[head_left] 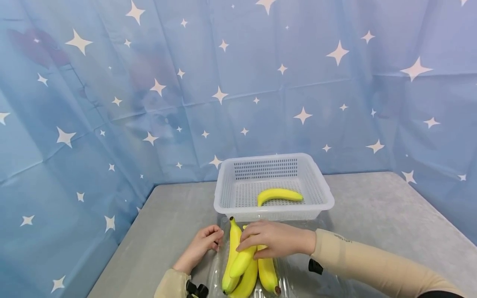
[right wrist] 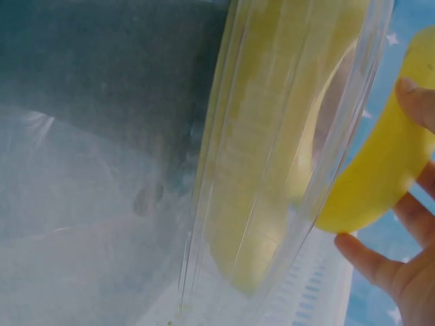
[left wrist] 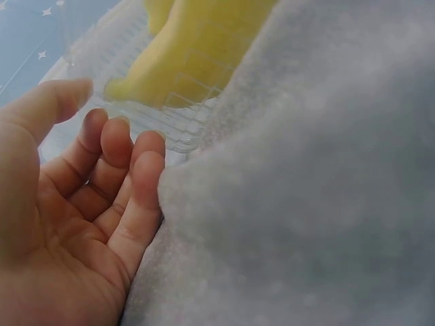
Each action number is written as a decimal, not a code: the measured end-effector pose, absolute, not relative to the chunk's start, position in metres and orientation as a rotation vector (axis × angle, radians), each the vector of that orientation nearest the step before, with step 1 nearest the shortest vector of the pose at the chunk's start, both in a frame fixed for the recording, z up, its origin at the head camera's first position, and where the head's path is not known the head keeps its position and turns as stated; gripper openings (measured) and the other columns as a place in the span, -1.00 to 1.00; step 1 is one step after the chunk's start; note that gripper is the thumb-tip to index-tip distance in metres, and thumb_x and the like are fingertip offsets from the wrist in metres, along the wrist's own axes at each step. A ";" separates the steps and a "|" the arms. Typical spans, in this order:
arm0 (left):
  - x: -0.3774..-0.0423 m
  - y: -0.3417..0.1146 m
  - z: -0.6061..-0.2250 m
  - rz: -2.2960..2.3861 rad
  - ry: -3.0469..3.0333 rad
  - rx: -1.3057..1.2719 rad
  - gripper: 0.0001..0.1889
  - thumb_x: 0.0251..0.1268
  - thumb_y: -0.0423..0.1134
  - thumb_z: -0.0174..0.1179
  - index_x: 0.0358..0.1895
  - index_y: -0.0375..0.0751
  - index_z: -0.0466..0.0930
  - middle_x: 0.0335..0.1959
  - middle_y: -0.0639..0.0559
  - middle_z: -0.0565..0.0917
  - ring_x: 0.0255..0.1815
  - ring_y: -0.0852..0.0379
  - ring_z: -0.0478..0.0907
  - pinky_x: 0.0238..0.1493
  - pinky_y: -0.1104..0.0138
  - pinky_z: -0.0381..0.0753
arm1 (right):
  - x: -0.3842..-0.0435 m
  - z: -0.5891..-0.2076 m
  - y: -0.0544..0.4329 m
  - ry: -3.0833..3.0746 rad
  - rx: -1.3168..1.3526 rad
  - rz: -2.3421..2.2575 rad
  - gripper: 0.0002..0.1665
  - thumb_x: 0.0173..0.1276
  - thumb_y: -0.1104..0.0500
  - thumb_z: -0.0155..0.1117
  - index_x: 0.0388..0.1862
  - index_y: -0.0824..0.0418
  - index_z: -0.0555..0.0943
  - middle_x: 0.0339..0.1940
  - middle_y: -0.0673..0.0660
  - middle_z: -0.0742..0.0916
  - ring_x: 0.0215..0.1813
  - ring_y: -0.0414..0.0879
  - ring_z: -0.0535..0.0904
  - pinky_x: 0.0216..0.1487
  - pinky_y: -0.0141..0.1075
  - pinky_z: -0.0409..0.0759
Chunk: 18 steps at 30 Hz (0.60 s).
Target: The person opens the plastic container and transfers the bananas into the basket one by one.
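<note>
My right hand [head_left: 273,239] grips a yellow banana [head_left: 241,263], thumb on one side and fingers on the other. In the right wrist view this banana [right wrist: 380,170] shows above the tray's wall. Beneath and around it, several more bananas [head_left: 268,273] lie in a clear plastic tray [head_left: 285,285], one with its dark stem tip toward the basket. My left hand [head_left: 204,243] rests beside the tray's left edge, fingers loosely curled with nothing in them. From the left wrist, the tray wall [left wrist: 183,125] appears just past the fingertips.
Behind the tray stands a white perforated plastic basket [head_left: 273,212], with a single banana [head_left: 280,194] lying inside it. The grey table [head_left: 376,215] spreads out to both sides. A blue curtain with white stars [head_left: 253,111] hangs behind and to the sides.
</note>
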<state>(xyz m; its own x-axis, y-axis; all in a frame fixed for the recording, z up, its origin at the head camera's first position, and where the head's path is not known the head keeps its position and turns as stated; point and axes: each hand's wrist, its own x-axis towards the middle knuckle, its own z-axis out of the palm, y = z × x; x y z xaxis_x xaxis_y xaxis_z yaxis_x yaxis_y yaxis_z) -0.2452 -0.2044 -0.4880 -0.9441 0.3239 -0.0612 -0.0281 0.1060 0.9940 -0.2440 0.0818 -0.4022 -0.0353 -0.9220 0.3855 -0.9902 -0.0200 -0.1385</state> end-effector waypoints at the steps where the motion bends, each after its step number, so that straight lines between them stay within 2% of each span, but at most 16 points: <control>1: -0.245 -0.204 -0.488 1.920 2.123 0.292 -0.75 0.44 -0.15 0.11 -0.29 -0.31 0.49 -0.49 0.02 0.54 -0.53 0.15 0.50 -0.43 0.35 0.59 | -0.244 -0.402 0.082 -2.068 2.046 0.559 -0.46 0.31 0.14 0.36 0.26 0.01 0.50 0.14 -0.06 0.57 0.22 -0.21 0.45 0.23 -0.35 0.38; 18: -0.243 -0.202 -0.483 1.925 2.121 0.305 -0.68 0.47 -0.19 0.07 -0.22 -0.49 0.46 -0.49 -0.01 0.54 -0.48 0.13 0.50 -0.43 0.34 0.58 | -0.249 -0.395 0.084 -2.085 2.044 0.515 -0.49 0.32 0.12 0.36 0.25 0.02 0.52 0.15 -0.05 0.58 0.22 -0.19 0.45 0.26 -0.38 0.34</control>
